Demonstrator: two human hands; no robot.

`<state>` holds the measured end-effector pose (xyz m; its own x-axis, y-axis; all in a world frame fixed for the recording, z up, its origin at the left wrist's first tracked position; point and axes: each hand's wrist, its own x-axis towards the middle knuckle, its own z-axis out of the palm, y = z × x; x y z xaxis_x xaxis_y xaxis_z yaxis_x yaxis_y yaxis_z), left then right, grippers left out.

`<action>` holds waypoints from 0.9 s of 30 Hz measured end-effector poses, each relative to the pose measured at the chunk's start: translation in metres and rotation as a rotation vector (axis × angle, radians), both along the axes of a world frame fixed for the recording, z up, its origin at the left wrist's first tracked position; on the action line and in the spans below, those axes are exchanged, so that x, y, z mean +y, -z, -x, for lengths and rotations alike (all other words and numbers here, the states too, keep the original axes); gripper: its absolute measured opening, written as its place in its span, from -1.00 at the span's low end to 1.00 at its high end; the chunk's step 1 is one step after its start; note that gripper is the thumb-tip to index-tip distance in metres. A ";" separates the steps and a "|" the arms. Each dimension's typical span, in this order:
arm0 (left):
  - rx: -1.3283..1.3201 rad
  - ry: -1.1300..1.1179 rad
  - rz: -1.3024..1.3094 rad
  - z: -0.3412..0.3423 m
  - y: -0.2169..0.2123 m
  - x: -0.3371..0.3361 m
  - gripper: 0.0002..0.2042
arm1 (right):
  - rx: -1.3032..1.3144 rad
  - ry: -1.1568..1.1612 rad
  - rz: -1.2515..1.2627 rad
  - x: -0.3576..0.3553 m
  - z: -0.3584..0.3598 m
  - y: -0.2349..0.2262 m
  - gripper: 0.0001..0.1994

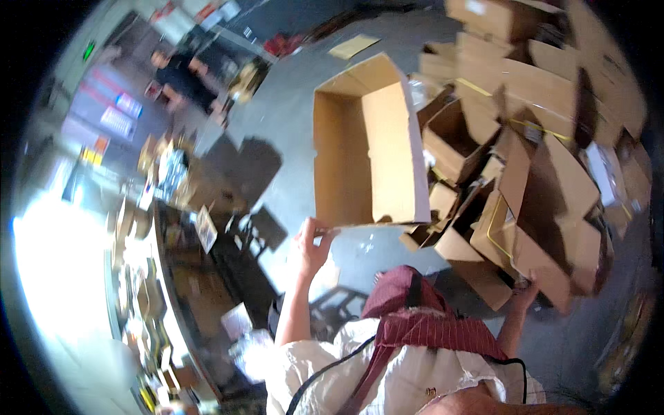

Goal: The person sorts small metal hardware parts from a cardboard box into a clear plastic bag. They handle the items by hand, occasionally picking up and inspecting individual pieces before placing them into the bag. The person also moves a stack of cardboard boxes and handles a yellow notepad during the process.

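Observation:
My left hand (314, 245) is closed on the near left corner of an open cardboard box (339, 152). The box is brown inside with a pale outer side, and its open side faces me, showing a bare inside. To the right, my right hand (526, 292) is at the lower edge of another cardboard box (546, 256), its fingers bent round the edge and partly hidden. That box lies at the near side of a heap of opened cartons, some with yellow strapping.
A tall pile of cardboard boxes (539, 90) fills the right side. At the left runs a cluttered shelf or bench (187, 304). A person in dark clothes (187, 79) stands at the far left. A flat cardboard piece (354, 46) lies on the grey floor (294, 131).

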<state>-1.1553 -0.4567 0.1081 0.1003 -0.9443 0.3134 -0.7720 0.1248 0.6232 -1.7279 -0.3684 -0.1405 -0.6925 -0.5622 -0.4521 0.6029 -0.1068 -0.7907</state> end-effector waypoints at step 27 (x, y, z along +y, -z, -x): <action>-0.048 -0.852 -0.086 -0.364 0.136 0.128 -0.79 | 1.235 -1.861 1.009 -0.265 -0.923 -0.130 -0.22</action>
<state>-0.7912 -0.3289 -0.0275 0.7746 -0.5736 0.2664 -0.6069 -0.5556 0.5683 -0.8051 -0.6331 -0.0109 0.9095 -0.3252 0.2588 -0.0094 -0.6387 -0.7694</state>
